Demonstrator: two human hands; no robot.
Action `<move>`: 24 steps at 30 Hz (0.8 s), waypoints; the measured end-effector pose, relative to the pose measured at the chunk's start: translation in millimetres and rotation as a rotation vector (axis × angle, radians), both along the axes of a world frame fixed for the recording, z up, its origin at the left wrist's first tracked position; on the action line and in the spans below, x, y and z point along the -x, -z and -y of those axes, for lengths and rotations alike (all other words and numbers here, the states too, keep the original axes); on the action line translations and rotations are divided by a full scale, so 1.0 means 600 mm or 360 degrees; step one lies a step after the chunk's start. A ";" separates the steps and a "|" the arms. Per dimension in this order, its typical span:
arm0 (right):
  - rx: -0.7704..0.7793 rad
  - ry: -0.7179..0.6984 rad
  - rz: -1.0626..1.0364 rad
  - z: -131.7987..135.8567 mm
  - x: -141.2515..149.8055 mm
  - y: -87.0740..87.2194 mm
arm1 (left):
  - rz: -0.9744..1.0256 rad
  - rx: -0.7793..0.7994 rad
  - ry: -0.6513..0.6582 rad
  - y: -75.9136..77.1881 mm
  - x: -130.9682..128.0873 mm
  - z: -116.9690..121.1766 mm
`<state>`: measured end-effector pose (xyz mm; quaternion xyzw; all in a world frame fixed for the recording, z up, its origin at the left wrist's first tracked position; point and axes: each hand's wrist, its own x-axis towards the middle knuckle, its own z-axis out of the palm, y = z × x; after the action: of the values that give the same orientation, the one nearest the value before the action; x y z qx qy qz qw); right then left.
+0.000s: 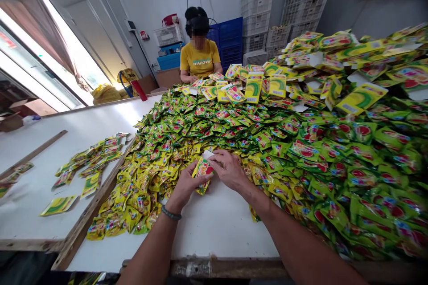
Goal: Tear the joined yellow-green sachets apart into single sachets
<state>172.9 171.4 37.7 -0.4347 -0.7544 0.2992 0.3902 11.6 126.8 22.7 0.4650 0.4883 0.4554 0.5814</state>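
Observation:
A small printed carton [204, 168], yellow and green with red fruit, is held over the white tabletop [227, 222]. My left hand [187, 183] is closed round its lower left side, thumb across the front. At its top right, my right hand [229, 168] pinches the white end flap. Whether anything sits inside the carton I cannot tell. Just beyond and to the left of the hands lie many yellow sachets [140, 191]. Green sachets with red fruit prints [310, 156] heap up behind and to the right.
Flat cartons [361, 98] pile at the back right. On the left, beyond a wooden strip [96, 200], lie several filled-looking cartons [90, 183]. Across the table sits a co-worker in a yellow shirt [199, 59]. Stacked plastic crates [256, 13] stand by the wall.

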 end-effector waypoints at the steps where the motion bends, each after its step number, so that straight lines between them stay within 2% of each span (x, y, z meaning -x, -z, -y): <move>1: 0.0065 -0.0088 -0.0004 0.003 0.003 -0.002 | -0.0002 -0.0022 0.0006 0.002 -0.001 0.000; 5: 0.0281 -0.0224 -0.0106 0.006 0.003 -0.005 | -0.0033 -0.0069 0.0075 0.005 -0.009 0.003; 8: 0.0354 -0.0317 -0.0246 0.002 0.001 0.001 | 0.0050 -0.0083 0.0083 0.003 -0.012 0.005; 13: 0.0105 -0.0148 -0.0425 0.008 0.014 0.015 | 0.0108 -0.0151 -0.0054 -0.001 -0.005 0.007; 16: 0.0226 -0.0361 -0.0510 0.012 0.022 0.018 | -0.0041 -0.0106 -0.0060 -0.020 0.009 0.014; 18: 0.0253 -0.0392 -0.0589 0.010 0.021 0.020 | -0.0239 -0.0054 -0.0115 -0.050 0.037 0.023; 20: 0.0119 -0.0216 -0.0560 0.003 0.018 0.026 | -0.0483 -0.0094 -0.0392 -0.094 0.092 0.033; 21: 0.0014 -0.0099 -0.0486 -0.001 0.016 0.031 | -0.0618 -0.0177 -0.0631 -0.117 0.129 0.037; 22: -0.0083 -0.0015 -0.0377 -0.004 0.015 0.038 | -0.0730 -0.0294 -0.0993 -0.141 0.169 0.041; 24: -0.0231 0.0006 -0.0108 -0.010 0.016 0.056 | -0.0878 -0.0594 -0.1740 -0.179 0.250 0.046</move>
<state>163.2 177.2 4.1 -0.3963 -0.7597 0.2576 0.4465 -138.5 99.3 130.0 0.3425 0.6991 0.6270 0.0274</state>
